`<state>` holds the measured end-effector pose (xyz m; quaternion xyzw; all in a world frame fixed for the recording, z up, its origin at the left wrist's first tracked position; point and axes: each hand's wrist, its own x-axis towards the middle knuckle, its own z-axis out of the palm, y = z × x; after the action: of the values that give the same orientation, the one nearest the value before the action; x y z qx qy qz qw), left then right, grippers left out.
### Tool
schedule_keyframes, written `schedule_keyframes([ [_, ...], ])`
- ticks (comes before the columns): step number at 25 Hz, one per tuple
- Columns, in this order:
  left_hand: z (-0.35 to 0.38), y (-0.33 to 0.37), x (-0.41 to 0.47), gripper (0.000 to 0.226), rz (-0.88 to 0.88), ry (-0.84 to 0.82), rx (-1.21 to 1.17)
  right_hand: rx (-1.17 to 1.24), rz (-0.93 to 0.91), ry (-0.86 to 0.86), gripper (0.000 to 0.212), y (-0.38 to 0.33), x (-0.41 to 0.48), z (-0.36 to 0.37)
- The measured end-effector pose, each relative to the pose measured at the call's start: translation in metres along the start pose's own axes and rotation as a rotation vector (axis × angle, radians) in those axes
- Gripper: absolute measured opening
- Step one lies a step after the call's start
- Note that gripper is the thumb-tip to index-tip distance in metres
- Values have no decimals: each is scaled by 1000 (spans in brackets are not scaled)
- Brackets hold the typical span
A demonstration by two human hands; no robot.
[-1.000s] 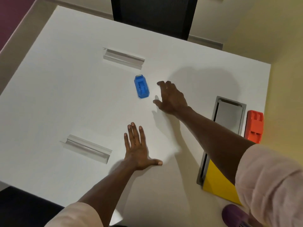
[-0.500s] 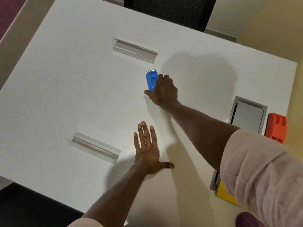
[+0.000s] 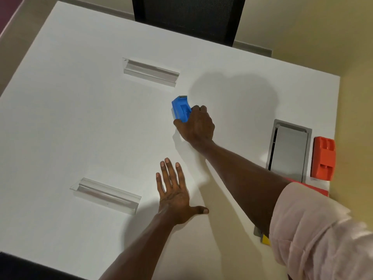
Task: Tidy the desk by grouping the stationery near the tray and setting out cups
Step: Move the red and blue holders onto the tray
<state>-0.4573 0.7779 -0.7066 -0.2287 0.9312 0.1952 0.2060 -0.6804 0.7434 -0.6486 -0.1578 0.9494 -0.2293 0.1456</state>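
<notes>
The right hand (image 3: 196,126) reaches out over the middle of the desk (image 3: 80,122) and grips the blue stapler (image 3: 181,107), thumb on its left side and fingers curled over its right. The stapler is tipped up on its near end, its metal nose pointing far. Whether its base touches the desk cannot be told. The right arm runs back to the near right, ending in a pale pink sleeve (image 3: 314,235) pushed up past the forearm.

The left hand (image 3: 175,196) lies flat on the desk nearer the person, palm down, fingers spread and pointing far, thumb out to the right. It holds nothing.

Two clear holders rest on the desk, well apart. One clear holder (image 3: 150,72) sits far of the stapler and a little left; the other clear holder (image 3: 106,195) sits just left of the left hand.

On the right side of the desk a grey tray (image 3: 289,150) is set lengthwise, near to far. An orange stapler (image 3: 323,158) lies just beside the tray's right edge, close to the desk's right rim. Near of these, a red edge (image 3: 310,187) and a yellow corner (image 3: 266,240) show from under the right arm; what they belong to is hidden.

A dark chair (image 3: 189,16) stands at the far side of the desk.
</notes>
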Motion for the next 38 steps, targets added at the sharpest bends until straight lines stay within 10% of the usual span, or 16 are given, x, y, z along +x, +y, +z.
schedule_keyframes([
  [13, -15, 7, -13, 171, 23, -66, -47, 144, 397, 193, 50, 179, -112, -110],
  [19, -2, 43, -30, 161, 387, -89, 119, 117, 488, 242, 55, 246, -106, -151],
  [38, 11, 65, -26, 174, 222, -285, 247, -89, 457, 187, 52, 282, -75, -150],
])
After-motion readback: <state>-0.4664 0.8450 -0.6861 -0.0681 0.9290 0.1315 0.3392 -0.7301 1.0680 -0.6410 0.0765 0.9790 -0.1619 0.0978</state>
